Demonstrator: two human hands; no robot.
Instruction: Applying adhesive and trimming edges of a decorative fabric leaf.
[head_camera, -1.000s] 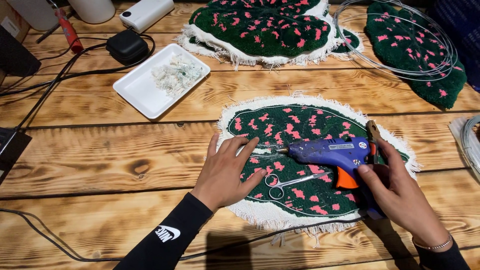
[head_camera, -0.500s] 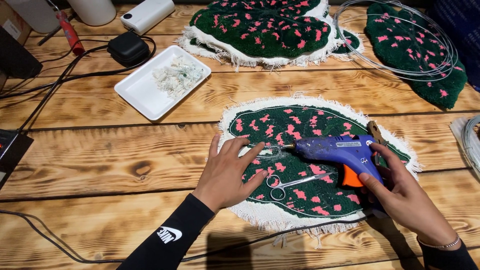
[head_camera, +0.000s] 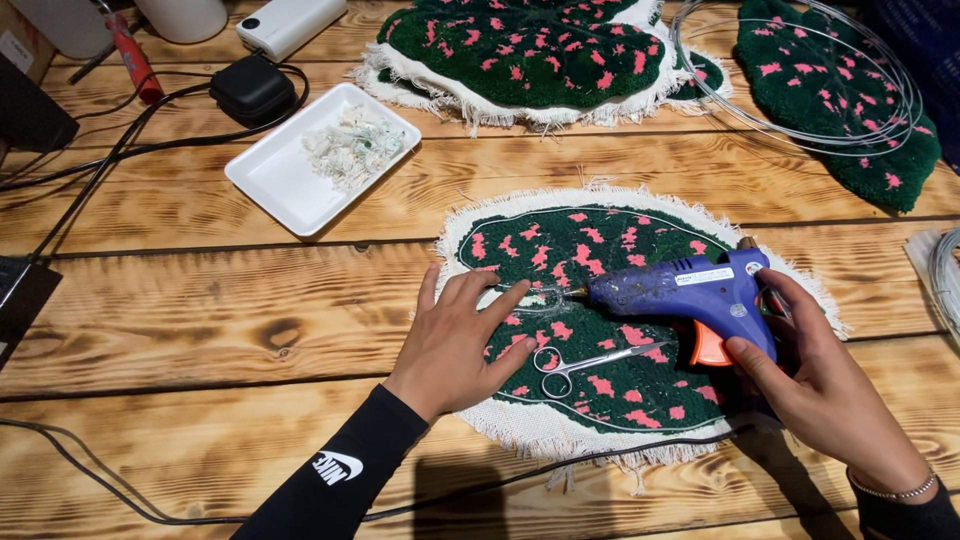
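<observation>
A leaf-shaped tufted piece (head_camera: 620, 250), green with pink spots and a white fringed border, lies back side up on the wooden table (head_camera: 200, 310). My left hand (head_camera: 462, 340) rests flat on its left edge, fingers spread. My right hand (head_camera: 815, 375) grips a blue hot glue gun (head_camera: 690, 295) with an orange trigger, its nozzle pointing left close to my left fingertips. Small silver scissors (head_camera: 580, 365) lie on the piece just under the gun.
A white rectangular tray (head_camera: 275, 175) with glue scraps sits at upper left. Two more tufted leaves (head_camera: 530, 50) (head_camera: 850, 110) lie at the back, one under wire hoops (head_camera: 800, 70). Black cables (head_camera: 120, 150), a black adapter (head_camera: 252, 88) and a power bank (head_camera: 290, 20) are at far left.
The glue gun has moved slightly to the right and its nozzle sits a little farther from the left edge. My left hand stays pressed on the piece.
</observation>
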